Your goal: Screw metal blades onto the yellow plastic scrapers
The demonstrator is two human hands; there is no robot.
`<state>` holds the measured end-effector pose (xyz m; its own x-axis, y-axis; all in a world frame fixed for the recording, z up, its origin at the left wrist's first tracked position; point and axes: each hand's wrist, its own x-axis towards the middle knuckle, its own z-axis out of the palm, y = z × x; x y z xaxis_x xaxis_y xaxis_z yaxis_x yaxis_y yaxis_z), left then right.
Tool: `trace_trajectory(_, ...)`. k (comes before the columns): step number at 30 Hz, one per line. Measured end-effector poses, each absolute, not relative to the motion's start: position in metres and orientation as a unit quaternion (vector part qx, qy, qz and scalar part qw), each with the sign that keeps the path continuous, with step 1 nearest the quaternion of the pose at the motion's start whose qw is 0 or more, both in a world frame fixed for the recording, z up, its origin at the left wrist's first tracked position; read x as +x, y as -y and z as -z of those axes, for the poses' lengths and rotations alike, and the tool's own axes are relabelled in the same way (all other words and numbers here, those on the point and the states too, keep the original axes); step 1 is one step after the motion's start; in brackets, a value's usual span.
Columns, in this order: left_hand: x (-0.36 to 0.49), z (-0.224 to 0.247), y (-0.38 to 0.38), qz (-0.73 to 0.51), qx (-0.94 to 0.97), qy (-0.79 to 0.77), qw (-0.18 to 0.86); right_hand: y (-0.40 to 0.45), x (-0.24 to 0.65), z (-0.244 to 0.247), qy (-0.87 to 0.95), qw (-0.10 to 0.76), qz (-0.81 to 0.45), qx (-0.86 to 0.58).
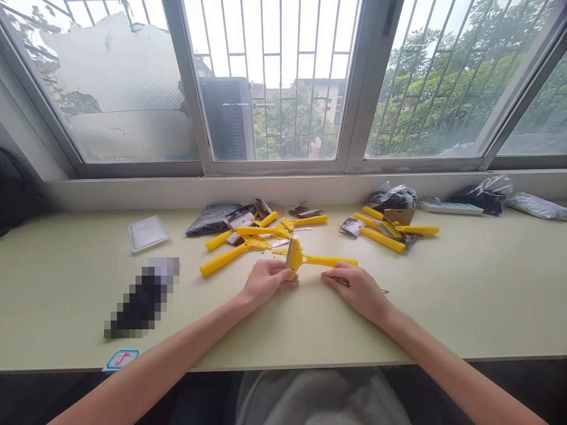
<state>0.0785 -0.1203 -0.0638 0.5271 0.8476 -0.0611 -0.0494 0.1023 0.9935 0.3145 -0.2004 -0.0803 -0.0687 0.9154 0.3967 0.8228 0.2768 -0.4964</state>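
Note:
My left hand (266, 281) is closed on the head of a yellow scraper (294, 260), thumb against its lower part. The scraper is held up off the table, its broad blade end tilted upright and its handle pointing right. My right hand (359, 287) is closed just below the handle's far end, its fingers pinched near the tabletop. A thin dark object shows between those fingers, and a thin metallic tip pokes out behind the hand; its kind cannot be made out. Behind my left hand lie several more yellow scrapers (224, 260), with small loose parts among them.
Another pile of yellow scrapers (383, 239) with packaging lies back right. A clear plastic case (148, 233) and a blurred dark item (139, 304) are at left. Dark plastic bags (212, 218) line the back by the window sill (266, 190). A marked label (123, 359) sits at the front edge.

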Motion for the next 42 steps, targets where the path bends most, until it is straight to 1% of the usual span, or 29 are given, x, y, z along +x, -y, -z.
trace_trajectory(9,0.080,0.066,0.121,-0.355,0.571,-0.339,0.658,0.206,0.309,0.078,0.747,0.328,-0.049,-0.577)
trace_trajectory(15,0.081,0.069,0.119,-0.362,0.582,-0.318,0.656,0.205,0.279,0.076,0.768,0.407,-0.008,-0.495)
trace_trajectory(17,0.081,0.069,0.120,-0.362,0.591,-0.306,0.653,0.198,0.269,0.076,0.765,0.417,0.010,-0.491)
trace_trajectory(21,0.081,0.068,0.121,-0.363,0.606,-0.287,0.647,0.186,0.260,0.077,0.759,0.413,0.017,-0.503)
trace_trajectory(31,0.081,0.068,0.122,-0.365,0.615,-0.291,0.636,0.183,0.256,0.077,0.771,0.365,0.046,-0.520)
trace_trajectory(38,0.080,0.070,0.123,-0.368,0.630,-0.274,0.627,0.183,0.255,0.077,0.777,0.352,0.076,-0.516)
trace_trajectory(42,0.080,0.071,0.122,-0.369,0.638,-0.264,0.623,0.184,0.254,0.076,0.761,0.352,0.074,-0.540)
